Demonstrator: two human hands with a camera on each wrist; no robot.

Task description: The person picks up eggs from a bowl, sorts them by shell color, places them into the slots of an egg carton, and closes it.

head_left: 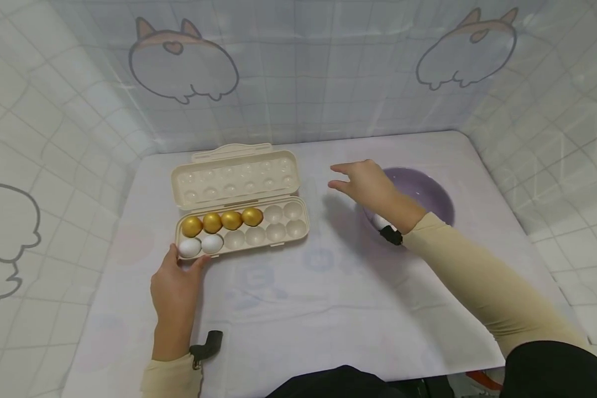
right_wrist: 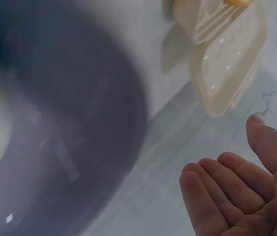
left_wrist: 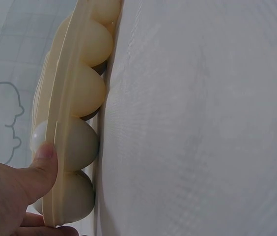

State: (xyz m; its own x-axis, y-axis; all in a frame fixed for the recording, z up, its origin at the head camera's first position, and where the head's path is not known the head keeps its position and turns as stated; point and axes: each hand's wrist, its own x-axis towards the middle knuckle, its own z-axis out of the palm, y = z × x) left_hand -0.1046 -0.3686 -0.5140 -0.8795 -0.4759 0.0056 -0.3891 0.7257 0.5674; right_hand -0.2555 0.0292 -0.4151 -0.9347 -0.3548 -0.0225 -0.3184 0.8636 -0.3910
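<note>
A beige egg carton (head_left: 255,236) lies with its lid (head_left: 236,177) folded back. Several gold eggs (head_left: 211,223) fill the left part of its rear row; two white eggs (head_left: 211,243) sit at the left of the front row. My left hand (head_left: 174,290) grips the carton's front left corner, with its thumb (left_wrist: 45,156) on the rim and fingers around the end. My right hand (head_left: 370,185) hovers with nothing in it, fingers extended, between carton and purple bowl (head_left: 423,188). A white egg (head_left: 380,222) in the bowl is partly hidden by the right wrist.
The white-covered table (head_left: 288,331) has a patterned curtain (head_left: 298,72) behind it and tiled-print sheets at both sides. Small black devices are strapped to both wrists; the one on the right wrist (head_left: 391,235) overlaps the bowl's near edge.
</note>
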